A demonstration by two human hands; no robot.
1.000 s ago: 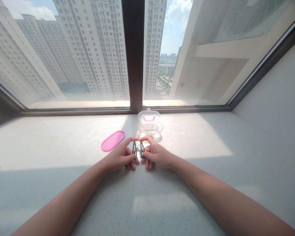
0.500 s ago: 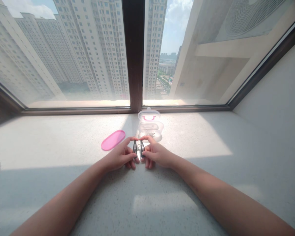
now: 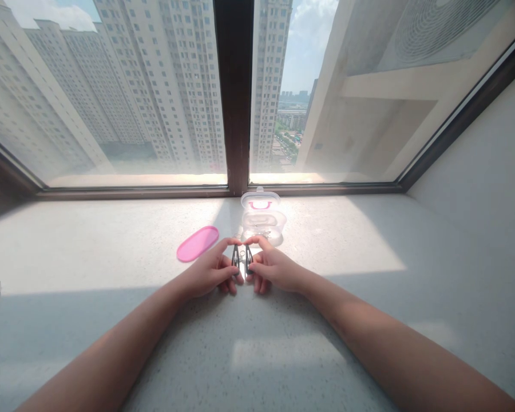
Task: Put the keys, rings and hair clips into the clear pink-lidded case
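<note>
My left hand [image 3: 217, 269] pinches a black snap hair clip [image 3: 236, 259] lengthwise between thumb and index finger. A matching black hair clip [image 3: 248, 259] stands upright in my right hand [image 3: 269, 266], held the same way. The two clips are side by side with a narrow gap between them. Through that gap a small ring-shaped thing [image 3: 242, 255] shows on the sill; its kind is too small to tell. Just beyond my fingers is a clear plastic box [image 3: 277, 222] with its lid [image 3: 260, 197] raised and small metallic pieces inside.
A pink oval tray or lid [image 3: 197, 244] lies on the speckled white sill [image 3: 103, 246], left of the box. Behind the box runs the dark window frame [image 3: 133, 194], with a thick upright post [image 3: 236, 103]. A white wall [image 3: 476, 171] bounds the right side.
</note>
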